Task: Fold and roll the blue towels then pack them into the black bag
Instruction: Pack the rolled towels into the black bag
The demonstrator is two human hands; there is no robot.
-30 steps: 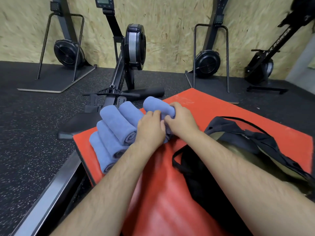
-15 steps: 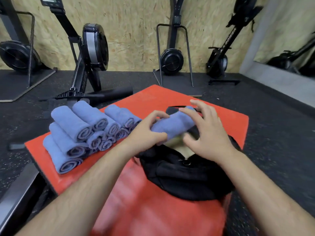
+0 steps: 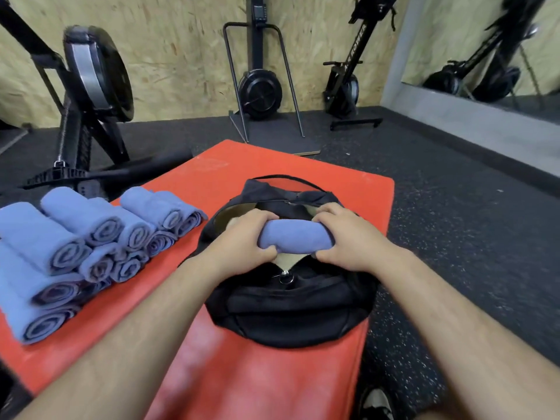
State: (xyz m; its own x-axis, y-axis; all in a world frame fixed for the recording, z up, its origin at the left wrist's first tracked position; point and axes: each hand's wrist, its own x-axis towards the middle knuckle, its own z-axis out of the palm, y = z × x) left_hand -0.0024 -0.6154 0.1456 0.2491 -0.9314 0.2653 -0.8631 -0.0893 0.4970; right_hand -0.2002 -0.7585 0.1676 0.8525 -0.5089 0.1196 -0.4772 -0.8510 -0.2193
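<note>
Blue towel roll [image 3: 295,239] is right over the open mouth of the black bag [image 3: 288,310], gripped at both ends. The left hand [image 3: 242,247] is curled round one end and the right hand [image 3: 348,241] round the other, fingers over the top, thumbs tucked beneath.

Now the dangers. Both hands are busy, so nothing props the bag's soft mouth open. I'd say the rim could sag inward and snag the roll on the way down. Ease either grip too soon and the loose cloth may unwind inside the bag. The zip pull [image 3: 285,278] sits at the bag's near edge, a likely catch point for terry fabric. Drop the roll crosswise and space for the rest may run short.

And there's plenty waiting: left of the bag, a stack of rolled towels [image 3: 91,237], spiral ends facing us.

The bag lies on a red mat [image 3: 242,374], which rests on dark speckled flooring [image 3: 439,222]. Beyond the bag, rowing machines [image 3: 260,89] stand against a chipboard wall [image 3: 181,40]. There's a mirror [image 3: 485,40] far right of the bag and a shoe [image 3: 375,401] near right of it.
</note>
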